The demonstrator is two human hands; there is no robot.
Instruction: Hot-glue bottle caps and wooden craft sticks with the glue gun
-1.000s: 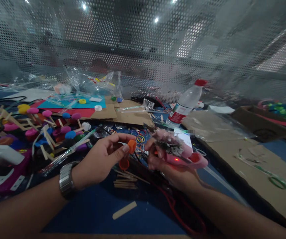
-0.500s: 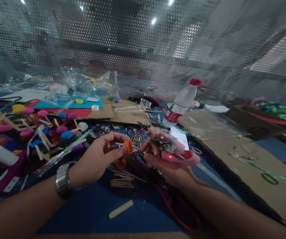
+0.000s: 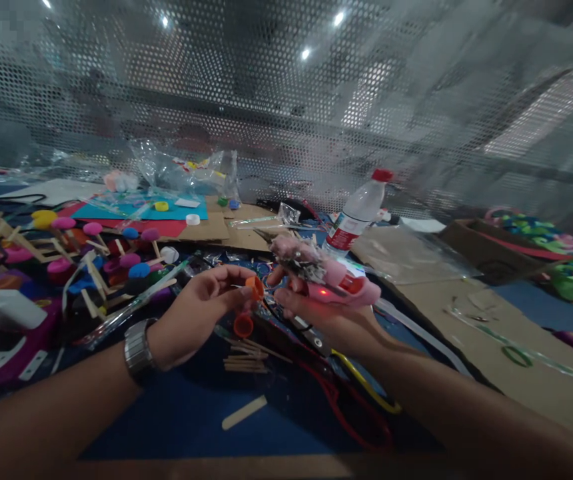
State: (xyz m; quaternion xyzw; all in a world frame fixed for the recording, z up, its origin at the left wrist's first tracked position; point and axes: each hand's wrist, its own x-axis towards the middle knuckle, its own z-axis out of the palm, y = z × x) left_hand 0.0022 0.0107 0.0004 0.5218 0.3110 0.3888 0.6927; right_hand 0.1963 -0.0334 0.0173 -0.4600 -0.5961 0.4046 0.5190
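Between the thumb and fingers of my left hand (image 3: 199, 310) is an orange bottle cap (image 3: 255, 289). Just below it sits a second orange cap (image 3: 243, 326). My right hand (image 3: 329, 323) is closed on a pink hot glue gun (image 3: 339, 275) with a lit red light. Grey, crusted matter covers its front, and the nozzle points up and left. The right fingers are partly hidden behind the cap and gun. Under my right wrist lie scissors with red handles (image 3: 336, 400) and a yellow-handled tool (image 3: 366, 383).
Craft sticks (image 3: 244, 413) lie on the blue table. At left is a heap of coloured caps and sticks (image 3: 91, 267) beside a purple and white object (image 3: 14, 340). A red-capped bottle (image 3: 356, 217) stands behind; cardboard (image 3: 521, 320) and a brown box (image 3: 491, 250) are right.
The glue gun and my right hand have shifted left, closer to the cap in my left hand. The yellow handle now shows beneath my right wrist. The view has shifted slightly.
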